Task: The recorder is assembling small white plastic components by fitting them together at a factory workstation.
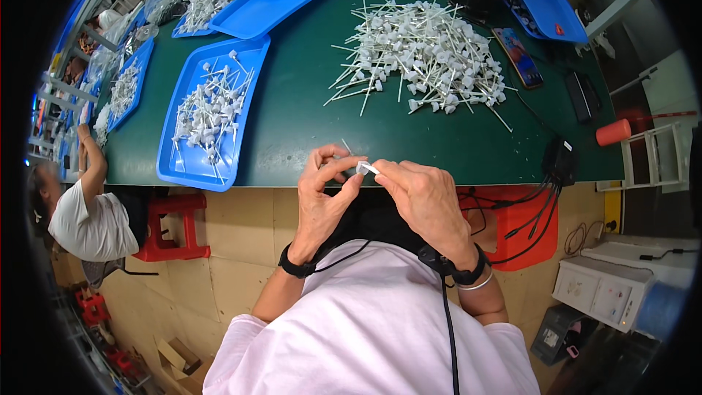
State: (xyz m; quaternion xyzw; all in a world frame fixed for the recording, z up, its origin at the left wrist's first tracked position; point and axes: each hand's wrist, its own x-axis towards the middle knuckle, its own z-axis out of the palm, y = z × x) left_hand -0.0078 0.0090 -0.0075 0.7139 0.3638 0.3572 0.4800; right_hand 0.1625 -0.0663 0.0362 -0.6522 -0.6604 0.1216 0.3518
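Left hand [322, 197] and right hand [424, 197] pinched together on one small white stick part [363, 167] at the table edge [409, 175] — some done in the blue tray [175, 164], big pile [424, 55] left.

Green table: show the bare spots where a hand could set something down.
Bare green table lies between the blue tray of parts and the big white pile, and along the near edge ahead of both hands. Crowded: the right end, with phone and cables.

small white plastic piece [363, 168] (thin stem attached), pinched at table edge
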